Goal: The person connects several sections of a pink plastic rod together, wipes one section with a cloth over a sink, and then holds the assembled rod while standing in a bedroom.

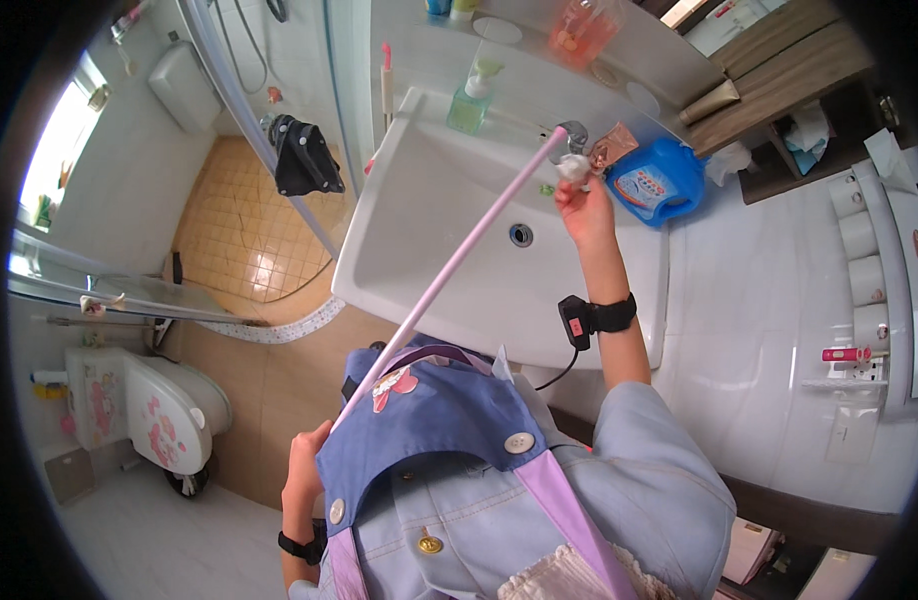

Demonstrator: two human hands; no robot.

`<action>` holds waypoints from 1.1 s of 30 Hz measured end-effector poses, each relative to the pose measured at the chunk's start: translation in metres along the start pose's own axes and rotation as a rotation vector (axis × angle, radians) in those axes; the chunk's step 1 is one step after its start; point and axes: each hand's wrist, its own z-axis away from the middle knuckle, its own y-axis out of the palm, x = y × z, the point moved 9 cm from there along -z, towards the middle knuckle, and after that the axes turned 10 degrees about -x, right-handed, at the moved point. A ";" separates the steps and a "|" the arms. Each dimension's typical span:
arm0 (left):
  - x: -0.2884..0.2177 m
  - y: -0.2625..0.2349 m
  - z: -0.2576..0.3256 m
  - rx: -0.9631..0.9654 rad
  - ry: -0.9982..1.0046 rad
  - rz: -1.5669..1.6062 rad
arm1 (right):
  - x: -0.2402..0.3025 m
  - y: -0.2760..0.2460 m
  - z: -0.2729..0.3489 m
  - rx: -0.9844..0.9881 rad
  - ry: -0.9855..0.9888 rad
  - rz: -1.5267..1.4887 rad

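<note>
A long pink pole (462, 252) runs slantwise across the white washbasin (429, 290), its far end beside the chrome tap (575, 134). My left hand (303, 468) is closed around its near end, beside my blue apron. What lies beyond that end is hidden by the hand and apron. Over the right side of the basin, my right hand (585, 208) pinches a small white crumpled thing (574, 168) just below the tap. Its kind is too small to make out. A shiny pinkish packet (613, 147) is right beside it. A small green bit (546, 189) lies near the fingers.
A blue detergent jug (663, 180) stands on the basin's right edge. The green pump bottle (470, 100) is at its back left. Behind are a mirror and shelf (779, 85). To the left are a glass shower door (324, 130) and a toilet (169, 425).
</note>
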 end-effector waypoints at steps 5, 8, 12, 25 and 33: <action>-0.010 -0.001 0.000 0.032 0.091 -0.101 | -0.051 0.001 -0.001 0.091 0.438 -0.110; 0.001 -0.003 0.004 -0.001 0.086 -0.056 | -0.030 0.012 0.012 0.101 0.378 -0.085; -0.001 -0.006 0.003 -0.001 0.101 -0.108 | -0.028 0.005 0.014 0.273 0.537 -0.235; 0.014 0.006 0.004 0.024 -0.067 0.217 | -0.025 -0.022 0.044 0.344 -0.319 0.906; 0.033 0.003 -0.005 0.031 0.059 0.125 | 0.001 0.009 0.059 0.368 -0.875 1.445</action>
